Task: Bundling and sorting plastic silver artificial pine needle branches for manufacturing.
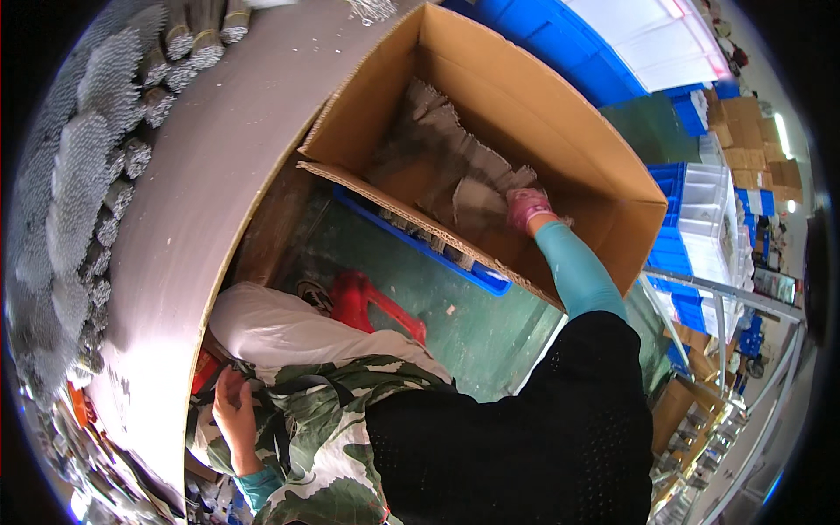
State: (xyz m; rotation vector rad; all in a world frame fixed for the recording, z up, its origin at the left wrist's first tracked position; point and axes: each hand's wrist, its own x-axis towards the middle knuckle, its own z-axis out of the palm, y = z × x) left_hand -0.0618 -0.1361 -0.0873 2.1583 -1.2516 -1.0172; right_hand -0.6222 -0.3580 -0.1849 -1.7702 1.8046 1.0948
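"How far along did the work look, starting from the left?"

"Many metal tube bundles (105, 157) lay heaped along the left edge of the worktop (201, 149), so plenty seemed left there. The left hand (234, 411) was by the lap, just off the worktop's right edge, fingers loosely curled and apart, with nothing visible in them."

"And the carton?"

"The open cardboard carton (612, 232) stood at the worktop's upper right, and I judged it part filled. Inside, grey ribbed pieces (477, 201) ran from its upper-left corner along the far wall toward the right; brown cardboard showed around them, so some room seemed left. The right hand (528, 208), in a pinkish glove, was at their right end. Blur hid whether it pinched one or merely touched them."

"How many of each?"

"Left to right: bundles on the worktop, too overlapped to count; one red plastic object (350, 302) on the floor, perhaps a stool; one carton; grey pieces inside, uncountable because they merged; one blue tray (500, 285) below the carton's near edge, with about four bundle ends showing; then several blue bins (669, 188), partly hidden."
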